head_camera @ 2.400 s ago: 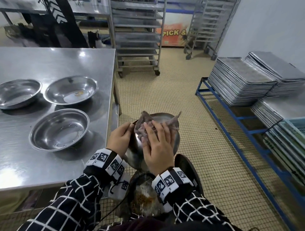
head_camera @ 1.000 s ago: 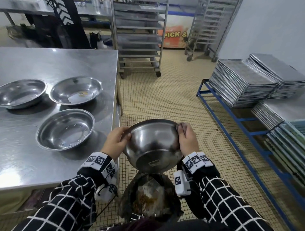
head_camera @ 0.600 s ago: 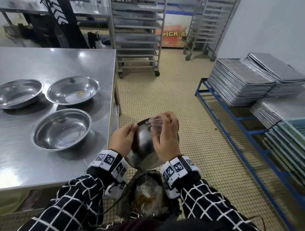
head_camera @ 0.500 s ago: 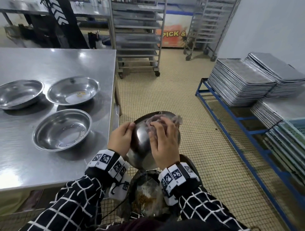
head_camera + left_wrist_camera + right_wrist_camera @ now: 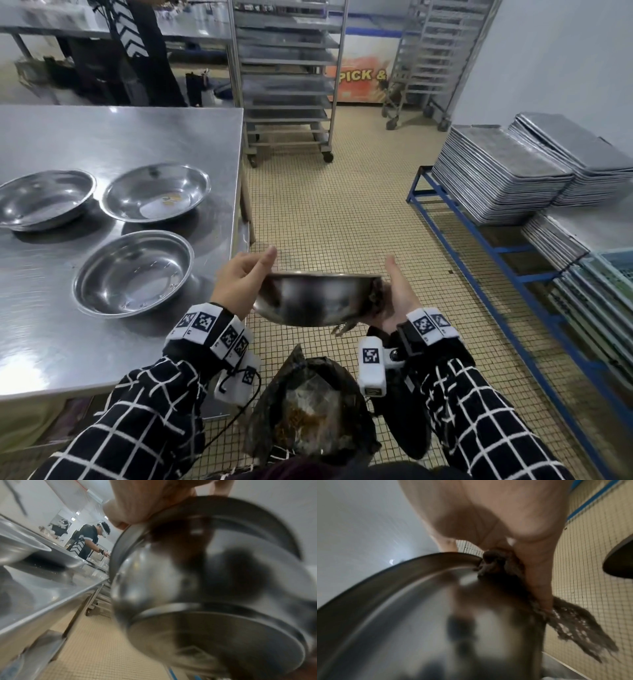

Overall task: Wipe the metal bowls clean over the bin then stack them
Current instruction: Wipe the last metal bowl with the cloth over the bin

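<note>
You hold the metal bowl (image 5: 317, 299) upright above the bin (image 5: 310, 409), beside the steel table (image 5: 113, 137). Your left hand (image 5: 239, 279) grips its left rim, thumb on top. Your right hand (image 5: 399, 294) presses a dark cloth (image 5: 496, 563) against the right wall, fingers curled around it. 3 bowls (image 5: 133, 272) sit on the table.

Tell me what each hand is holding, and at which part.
The left hand grips the metal bowl at its left rim. The right hand holds its right side, pressing a rag against it.
</note>
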`<state>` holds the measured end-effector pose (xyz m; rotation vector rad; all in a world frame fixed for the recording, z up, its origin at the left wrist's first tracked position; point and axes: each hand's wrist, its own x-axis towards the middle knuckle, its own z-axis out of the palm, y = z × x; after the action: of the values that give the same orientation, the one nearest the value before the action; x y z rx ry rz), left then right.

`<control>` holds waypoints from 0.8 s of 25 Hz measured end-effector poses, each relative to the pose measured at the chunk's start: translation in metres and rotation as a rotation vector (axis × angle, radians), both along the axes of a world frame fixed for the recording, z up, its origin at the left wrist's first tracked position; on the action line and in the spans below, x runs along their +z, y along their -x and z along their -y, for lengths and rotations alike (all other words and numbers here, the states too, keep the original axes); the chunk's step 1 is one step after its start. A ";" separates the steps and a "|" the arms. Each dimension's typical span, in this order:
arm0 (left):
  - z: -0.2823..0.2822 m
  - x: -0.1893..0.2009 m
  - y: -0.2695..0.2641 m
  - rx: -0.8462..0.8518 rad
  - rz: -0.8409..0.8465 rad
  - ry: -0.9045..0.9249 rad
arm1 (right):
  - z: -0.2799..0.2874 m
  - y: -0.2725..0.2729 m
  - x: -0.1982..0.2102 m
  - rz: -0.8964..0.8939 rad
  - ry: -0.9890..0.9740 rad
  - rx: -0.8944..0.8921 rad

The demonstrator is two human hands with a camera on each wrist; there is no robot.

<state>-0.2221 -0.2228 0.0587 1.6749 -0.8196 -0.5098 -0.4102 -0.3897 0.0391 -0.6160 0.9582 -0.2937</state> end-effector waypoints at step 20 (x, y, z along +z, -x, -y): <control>0.005 0.023 -0.008 0.166 -0.277 -0.120 | -0.024 -0.030 -0.003 -0.280 0.597 -0.206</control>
<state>-0.2142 -0.2278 0.0821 1.7166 -0.4521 -0.6671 -0.3804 -0.3653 0.0356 -1.1257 1.2137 -0.7050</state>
